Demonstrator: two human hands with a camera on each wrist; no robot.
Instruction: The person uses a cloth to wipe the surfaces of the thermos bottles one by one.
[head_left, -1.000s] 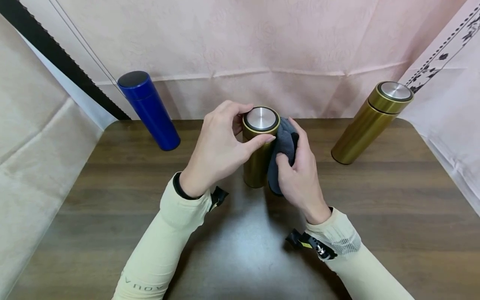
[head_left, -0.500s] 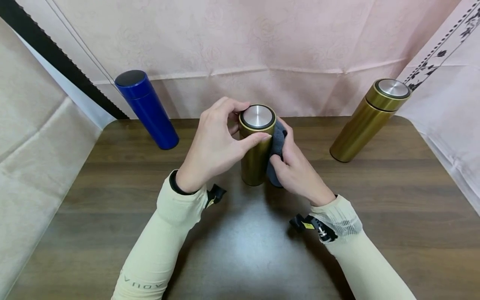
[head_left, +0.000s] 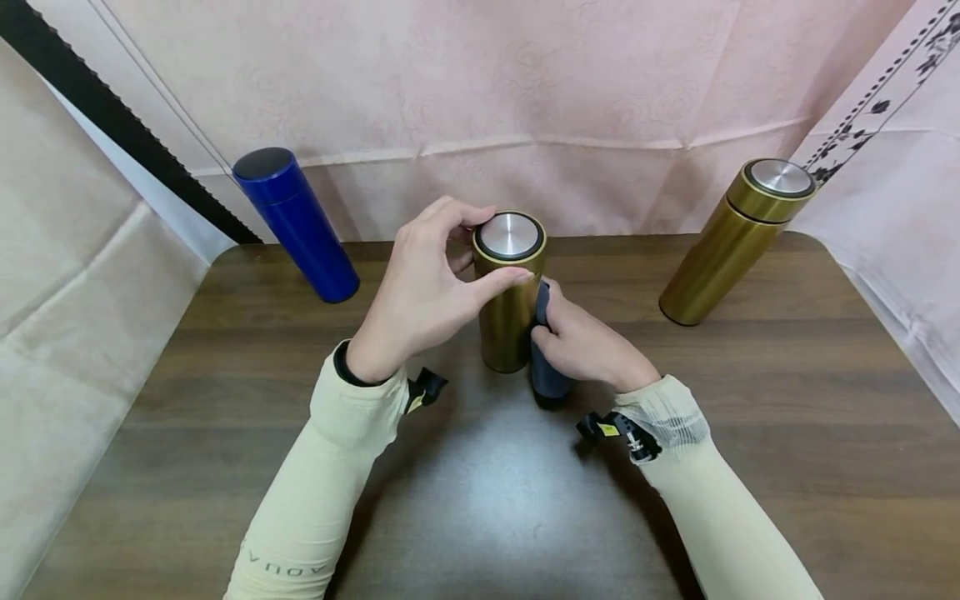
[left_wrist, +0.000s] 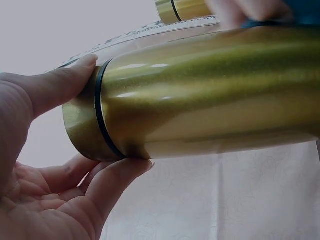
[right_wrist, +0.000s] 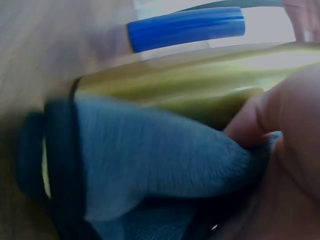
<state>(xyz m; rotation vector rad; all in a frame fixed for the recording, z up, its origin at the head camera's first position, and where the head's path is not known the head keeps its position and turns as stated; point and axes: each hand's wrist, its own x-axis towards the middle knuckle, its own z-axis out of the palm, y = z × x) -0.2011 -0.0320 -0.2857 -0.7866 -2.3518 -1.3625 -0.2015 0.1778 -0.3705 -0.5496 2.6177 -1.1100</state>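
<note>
A gold thermos flask with a brushed steel lid top stands upright on the table in the head view. My left hand grips it around the lid, thumb on the near side and fingers behind; the left wrist view shows thumb and fingertips at the dark ring below the lid. In my right hand is a folded grey-blue cloth, pinched between thumb and fingers. It lies against the flask's right side. In the right wrist view the cloth covers part of the flask, and its dark edge hangs low.
A blue flask stands at the back left of the wooden table. Another gold flask is at the back right. Behind the table's far edge hangs a pale pink cloth backdrop.
My right hand has slid down the flask's right side with the cloth, from near the lid towards the base. The left hand keeps its grip on the lid.
</note>
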